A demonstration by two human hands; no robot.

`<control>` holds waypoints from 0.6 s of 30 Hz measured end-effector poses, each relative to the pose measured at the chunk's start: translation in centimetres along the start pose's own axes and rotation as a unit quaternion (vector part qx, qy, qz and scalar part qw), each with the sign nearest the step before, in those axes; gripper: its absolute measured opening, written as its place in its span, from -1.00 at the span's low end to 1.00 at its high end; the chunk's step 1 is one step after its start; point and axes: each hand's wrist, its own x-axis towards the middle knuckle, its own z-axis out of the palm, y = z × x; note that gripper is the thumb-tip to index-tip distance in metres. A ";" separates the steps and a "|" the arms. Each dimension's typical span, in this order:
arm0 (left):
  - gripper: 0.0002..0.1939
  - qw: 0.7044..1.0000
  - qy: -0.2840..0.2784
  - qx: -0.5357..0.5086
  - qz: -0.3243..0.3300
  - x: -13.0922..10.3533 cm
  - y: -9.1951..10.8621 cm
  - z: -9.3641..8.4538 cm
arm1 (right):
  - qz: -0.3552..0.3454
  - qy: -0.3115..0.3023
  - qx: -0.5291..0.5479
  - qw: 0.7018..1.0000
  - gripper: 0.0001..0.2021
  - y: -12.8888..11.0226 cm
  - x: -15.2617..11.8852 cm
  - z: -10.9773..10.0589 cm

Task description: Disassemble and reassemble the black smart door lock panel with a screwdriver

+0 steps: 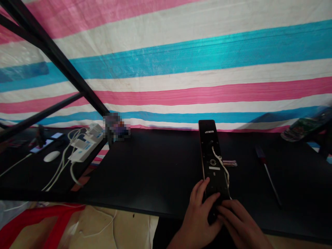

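A long black device (213, 155) lies on the black table (145, 169), its far end near the striped sheet. A white cable (221, 162) runs from its middle down its right side. My left hand (201, 211) grips the near part of the device, fingers curved over its left edge and top. My right hand (240, 219) is at the near right corner, its fingers bent against the device. Just right of the device lies a small pinkish packet (230, 163). Farther right rests a screwdriver (268, 176) with a long shaft.
A plastic bottle (301, 128) lies at the back right. On the left table stand a white power strip (84, 148) with plugs and cables, a white mouse (52, 156) and a phone (41, 146). A black metal frame (64, 69) rises at the left.
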 end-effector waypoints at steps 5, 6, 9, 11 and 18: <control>-0.26 1.000 -0.018 -0.010 -0.011 0.0 -0.1 0.0 | 0.005 -0.020 -0.010 1.000 -0.77 0.6 0.1 -0.1; -0.24 1.000 -0.019 -0.011 -0.014 0.0 -0.1 0.0 | 0.007 -0.019 -0.015 1.000 -0.78 0.9 -0.1 0.0; -0.21 1.000 -0.018 -0.009 -0.013 -0.1 -0.2 0.1 | -0.008 -0.004 -0.022 1.000 -0.79 1.5 -0.9 0.4; -0.19 1.000 -0.018 -0.005 -0.009 -0.1 -0.3 0.2 | -0.023 0.009 -0.019 1.000 -0.78 1.6 -1.2 0.7; -0.15 0.999 -0.032 0.026 0.019 -0.4 -0.7 0.5 | 0.006 0.069 0.006 0.998 -0.90 0.8 -0.1 1.4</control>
